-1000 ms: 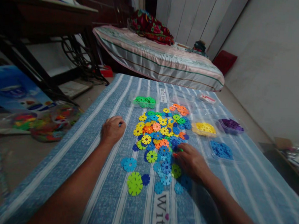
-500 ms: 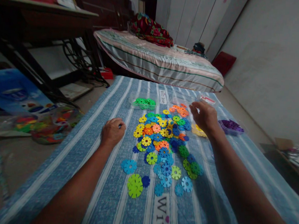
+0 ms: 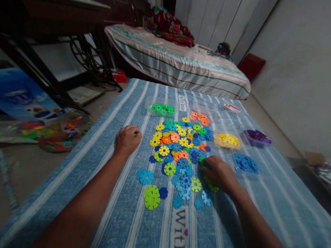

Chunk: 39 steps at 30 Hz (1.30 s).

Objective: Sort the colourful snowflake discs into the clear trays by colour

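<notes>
A loose heap of notched plastic flower discs in blue, yellow, orange and green covers the middle of the cloth, with a yellow disc [image 3: 164,151] among them. My right hand [image 3: 221,173] is at the heap's right side, thumb and fingers closing at the edge of a green disc [image 3: 204,162]; its fingertips are partly hidden. Left of the heap, my left hand [image 3: 127,139] rests on the cloth with curled fingers. Whatever it may hold is hidden. Lime discs [image 3: 152,198] and a light blue disc [image 3: 146,177] lie nearer me.
Clear tubs hold sorted discs: green [image 3: 162,109], orange [image 3: 200,118], yellow [image 3: 227,140], purple [image 3: 257,138] and blue [image 3: 246,163]. A small clear packet [image 3: 232,107] lies at the back right. Beyond the striped cloth [image 3: 95,172] stands a bed [image 3: 180,70].
My right hand has come down and toward me from above the yellow tub to the green disc. The yellow and blue tubs now show uncovered. My left hand stays in place.
</notes>
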Motion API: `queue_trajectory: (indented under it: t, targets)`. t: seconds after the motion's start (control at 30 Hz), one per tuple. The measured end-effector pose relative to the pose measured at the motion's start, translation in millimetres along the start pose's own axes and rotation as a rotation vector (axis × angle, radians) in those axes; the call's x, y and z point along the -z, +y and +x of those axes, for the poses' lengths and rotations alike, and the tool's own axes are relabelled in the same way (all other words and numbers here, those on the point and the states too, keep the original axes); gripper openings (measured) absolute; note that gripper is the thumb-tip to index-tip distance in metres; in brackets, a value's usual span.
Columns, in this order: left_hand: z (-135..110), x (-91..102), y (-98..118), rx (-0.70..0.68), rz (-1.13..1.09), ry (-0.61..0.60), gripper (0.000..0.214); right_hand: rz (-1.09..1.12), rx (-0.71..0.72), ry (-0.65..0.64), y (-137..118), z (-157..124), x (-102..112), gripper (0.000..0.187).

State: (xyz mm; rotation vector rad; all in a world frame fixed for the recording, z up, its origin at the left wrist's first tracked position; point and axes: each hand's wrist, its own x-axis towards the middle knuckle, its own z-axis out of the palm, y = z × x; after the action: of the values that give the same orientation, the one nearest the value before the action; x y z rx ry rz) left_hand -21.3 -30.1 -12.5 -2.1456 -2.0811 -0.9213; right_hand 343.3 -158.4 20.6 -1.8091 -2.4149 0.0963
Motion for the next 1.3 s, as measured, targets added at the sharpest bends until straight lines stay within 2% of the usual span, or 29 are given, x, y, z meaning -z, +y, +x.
queue_trajectory:
  t: [0.3, 0.63, 0.73, 0.83, 0.97, 1.07, 1.17, 1.3]
  targets:
    - [-1, 0.0, 1, -0.005, 0.014, -0.014, 0.017, 0.035, 0.057, 0.176, -8, -9, -23, 0.005]
    - [-3, 0.6, 4, -0.003, 0.017, -0.014, 0.017, 0.095, 0.074, 0.145, -33, -12, -18, 0.013]
    - [-3, 1.0, 5, 0.002, 0.015, -0.006, 0.017, 0.111, 0.083, 0.239, -56, -16, -18, 0.015]
    - [-3, 0.2, 5, 0.001, 0.007, 0.0, 0.017, 0.184, 0.211, 0.323, -99, -21, -20, 0.016]
    - [-2, -2.1, 2, 0.0, -0.001, 0.01, 0.017, 0.274, 0.483, 0.249, -166, -19, -22, 0.029]
    - [-1, -2.5, 1, -0.011, -0.014, 0.024, 0.016, 0.227, 0.623, 0.129, -200, -5, -21, 0.039]
    - [0, -1.8, 1, -0.029, -0.015, 0.028, 0.016, 0.172, 0.655, 0.078, -211, 9, -23, 0.038]
    - [1, -1.6, 1, -0.038, -0.014, 0.019, 0.017, 0.144, 0.635, 0.109, -202, 11, -29, 0.028]
